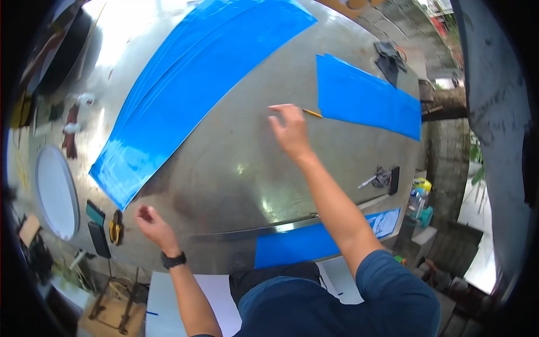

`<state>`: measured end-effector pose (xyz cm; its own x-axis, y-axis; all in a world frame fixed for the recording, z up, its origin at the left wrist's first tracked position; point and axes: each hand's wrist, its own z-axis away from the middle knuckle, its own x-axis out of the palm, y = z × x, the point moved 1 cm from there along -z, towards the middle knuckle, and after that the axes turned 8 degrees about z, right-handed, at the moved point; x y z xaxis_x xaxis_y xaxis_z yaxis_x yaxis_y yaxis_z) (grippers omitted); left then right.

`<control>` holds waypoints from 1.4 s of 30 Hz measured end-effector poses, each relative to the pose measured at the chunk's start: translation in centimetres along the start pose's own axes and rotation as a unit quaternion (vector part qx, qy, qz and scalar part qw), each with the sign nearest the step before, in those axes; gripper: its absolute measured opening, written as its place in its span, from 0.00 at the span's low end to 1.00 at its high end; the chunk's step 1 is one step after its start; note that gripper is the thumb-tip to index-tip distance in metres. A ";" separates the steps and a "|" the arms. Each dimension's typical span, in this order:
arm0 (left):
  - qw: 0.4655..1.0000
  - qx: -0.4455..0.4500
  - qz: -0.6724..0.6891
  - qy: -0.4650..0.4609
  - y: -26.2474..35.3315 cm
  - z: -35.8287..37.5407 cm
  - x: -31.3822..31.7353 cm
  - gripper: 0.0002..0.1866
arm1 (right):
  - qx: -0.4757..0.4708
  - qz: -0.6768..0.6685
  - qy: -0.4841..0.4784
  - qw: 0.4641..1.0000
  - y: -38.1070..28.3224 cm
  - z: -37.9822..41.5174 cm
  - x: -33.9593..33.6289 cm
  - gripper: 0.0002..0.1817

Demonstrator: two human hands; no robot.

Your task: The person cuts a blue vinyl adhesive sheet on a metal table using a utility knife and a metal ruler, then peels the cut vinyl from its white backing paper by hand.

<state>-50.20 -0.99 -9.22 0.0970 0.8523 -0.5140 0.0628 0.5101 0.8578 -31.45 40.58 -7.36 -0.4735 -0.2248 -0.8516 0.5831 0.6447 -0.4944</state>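
My right hand (291,130) is over the middle of the metal table (224,163), fingers apart and holding nothing, just left of a yellow pencil (312,113). My left hand (153,223), below the near end of a long stack of blue sheets (185,90), has its fingers curled; whether anything is in them is hidden. A smaller blue stack (365,95) lies at the right back. Near my body, another blue piece (297,246) lies along the table edge beside a long metal ruler (281,227).
Left of my left hand are yellow-handled pliers (116,227), dark blocks (98,238) and a round white disc (56,192). A pen (368,182) and a black object (394,180) lie at the right. Dark cloth (389,60) touches the smaller stack. Bottles (417,202) stand beyond the right edge.
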 end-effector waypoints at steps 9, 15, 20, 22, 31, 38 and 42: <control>0.895 0.092 0.104 -0.423 18.1 10.5 22.4 0.13 | 0.094 0.132 -0.016 0.987 22.3 1.9 -9.3 0.21; 0.805 0.398 -0.037 -0.438 22.2 13.4 38.5 0.22 | 0.052 0.091 -0.023 0.994 24.2 1.9 -9.5 0.22; 0.773 0.443 -0.110 -0.440 20.8 11.8 43.5 0.14 | 0.015 0.073 -0.052 0.996 28.1 -2.6 -9.1 0.21; 0.769 0.436 -0.144 -0.445 20.4 10.9 43.6 0.10 | 0.008 0.088 -0.058 0.994 28.9 -6.6 -9.2 0.20; 0.855 0.281 0.006 -0.435 21.9 8.2 44.2 0.23 | 0.035 0.152 -0.203 0.967 32.0 -15.5 -8.7 0.32; 0.881 0.274 0.048 -0.383 25.0 11.6 54.5 0.46 | -0.027 0.094 -0.219 0.971 33.2 -15.7 -8.9 0.18; 0.878 0.247 -0.087 -0.401 24.4 12.9 55.4 0.22 | -0.011 -0.052 -0.153 0.987 33.6 -15.8 -8.9 0.17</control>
<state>-30.49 57.21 -16.77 0.6992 0.3092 -0.6446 0.5497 0.3441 0.7612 -18.02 75.78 -13.65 -0.3064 -0.4989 -0.8107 0.5257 0.6214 -0.5810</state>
